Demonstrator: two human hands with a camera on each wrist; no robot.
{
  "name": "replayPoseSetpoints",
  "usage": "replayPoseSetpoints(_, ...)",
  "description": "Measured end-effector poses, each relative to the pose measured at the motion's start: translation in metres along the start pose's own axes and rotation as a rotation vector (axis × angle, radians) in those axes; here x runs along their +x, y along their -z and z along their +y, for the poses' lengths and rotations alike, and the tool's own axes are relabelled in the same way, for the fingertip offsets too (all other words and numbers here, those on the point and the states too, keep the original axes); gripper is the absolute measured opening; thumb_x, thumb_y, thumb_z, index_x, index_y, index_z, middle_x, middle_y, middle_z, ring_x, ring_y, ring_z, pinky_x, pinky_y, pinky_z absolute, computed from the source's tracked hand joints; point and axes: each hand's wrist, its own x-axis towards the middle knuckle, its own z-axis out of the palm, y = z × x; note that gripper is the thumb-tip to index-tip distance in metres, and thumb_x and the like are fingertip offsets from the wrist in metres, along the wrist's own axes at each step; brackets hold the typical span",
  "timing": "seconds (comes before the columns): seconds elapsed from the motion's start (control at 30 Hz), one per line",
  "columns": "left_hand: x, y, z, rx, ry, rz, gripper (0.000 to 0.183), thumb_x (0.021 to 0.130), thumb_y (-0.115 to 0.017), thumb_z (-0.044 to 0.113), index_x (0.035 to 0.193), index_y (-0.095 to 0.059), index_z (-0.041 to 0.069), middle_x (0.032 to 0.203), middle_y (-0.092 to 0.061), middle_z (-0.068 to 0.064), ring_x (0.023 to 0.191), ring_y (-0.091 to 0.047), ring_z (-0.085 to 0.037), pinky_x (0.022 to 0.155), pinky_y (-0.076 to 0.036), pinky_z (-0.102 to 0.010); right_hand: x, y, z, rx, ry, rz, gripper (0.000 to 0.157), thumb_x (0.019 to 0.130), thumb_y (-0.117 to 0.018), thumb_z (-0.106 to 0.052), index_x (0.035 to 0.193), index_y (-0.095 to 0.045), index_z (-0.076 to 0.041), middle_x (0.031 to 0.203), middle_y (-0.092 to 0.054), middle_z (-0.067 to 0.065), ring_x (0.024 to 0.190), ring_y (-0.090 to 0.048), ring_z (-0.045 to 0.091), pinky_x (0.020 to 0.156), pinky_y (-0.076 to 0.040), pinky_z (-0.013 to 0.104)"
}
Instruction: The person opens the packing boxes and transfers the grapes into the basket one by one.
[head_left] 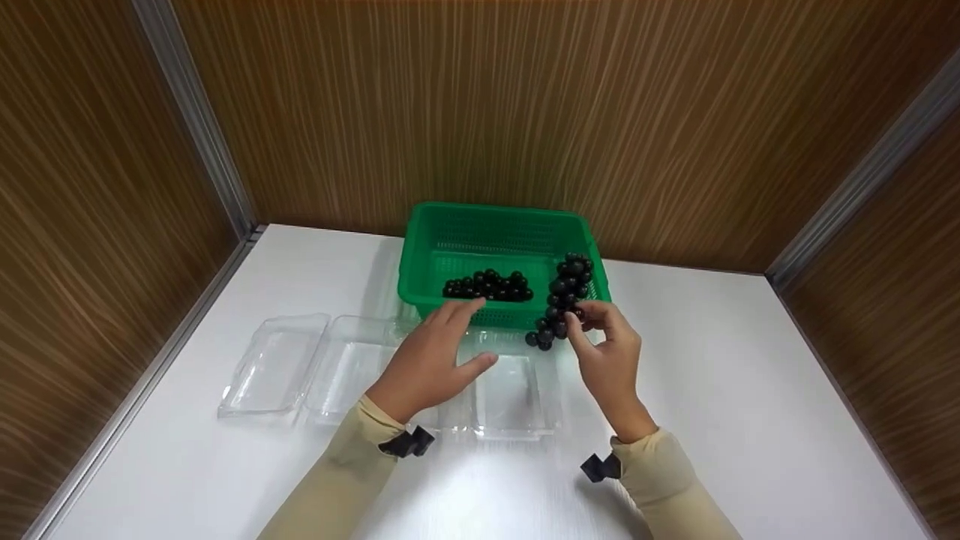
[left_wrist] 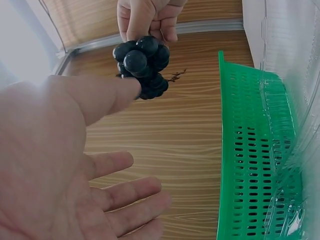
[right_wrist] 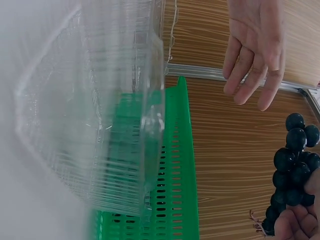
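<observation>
My right hand pinches a bunch of dark grapes between thumb and fingers, held up at the near right corner of the green basket. In the right wrist view the bunch hangs from the fingertips, its thin brown stem showing at the lower end. My left hand hovers over the clear plastic containers, fingers spread and holding nothing. In the left wrist view its thumb overlaps the grapes. A second bunch of dark grapes lies inside the basket.
A clear clamshell container lies with its lid opened out to the left. Another clear container stands to its right, in front of the basket. Wood-grained panels enclose the white table at the back and sides.
</observation>
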Motion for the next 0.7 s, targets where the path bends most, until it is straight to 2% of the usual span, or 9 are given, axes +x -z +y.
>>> replayPoseSetpoints(0.13, -0.001, 0.001, -0.001, -0.022, 0.008, -0.005, 0.08, 0.099, -0.063, 0.056, 0.162, -0.035, 0.017, 0.159, -0.042, -0.005, 0.147, -0.041, -0.023, 0.118, -0.039, -0.048, 0.0, -0.002, 0.0, 0.016, -0.008, 0.022, 0.014, 0.085, -0.072, 0.017, 0.097, -0.066, 0.013, 0.087, -0.07, 0.022, 0.081, -0.064, 0.009, 0.075, -0.053, 0.017)
replayPoseSetpoints(0.33, -0.003, 0.004, -0.004, -0.037, 0.03, 0.032, 0.082, 0.098, -0.063, 0.057, 0.163, -0.031, 0.019, 0.166, -0.033, -0.006, 0.154, -0.029, -0.027, 0.121, -0.031, -0.053, 0.0, -0.003, 0.002, 0.039, -0.033, 0.018, 0.014, 0.087, -0.071, 0.016, 0.099, -0.066, 0.015, 0.092, -0.071, 0.023, 0.086, -0.064, 0.007, 0.077, -0.056, 0.021)
replayPoseSetpoints(0.57, -0.003, 0.003, -0.004, -0.062, 0.037, 0.017, 0.084, 0.098, -0.061, 0.06, 0.165, -0.027, 0.021, 0.169, -0.027, -0.005, 0.156, -0.026, -0.025, 0.12, -0.033, -0.052, -0.001, -0.001, 0.01, 0.071, -0.054, 0.041, 0.013, 0.088, -0.069, 0.017, 0.1, -0.065, 0.016, 0.092, -0.07, 0.025, 0.087, -0.064, 0.005, 0.078, -0.053, 0.017)
replayPoseSetpoints(0.7, -0.003, -0.001, -0.004, -0.065, 0.035, -0.005, 0.084, 0.099, -0.06, 0.06, 0.165, -0.026, 0.021, 0.17, -0.026, -0.007, 0.156, -0.025, -0.025, 0.12, -0.033, -0.053, -0.004, 0.001, 0.016, 0.055, -0.074, 0.045, 0.012, 0.089, -0.069, 0.015, 0.1, -0.065, 0.016, 0.091, -0.07, 0.025, 0.087, -0.064, 0.005, 0.077, -0.053, 0.016)
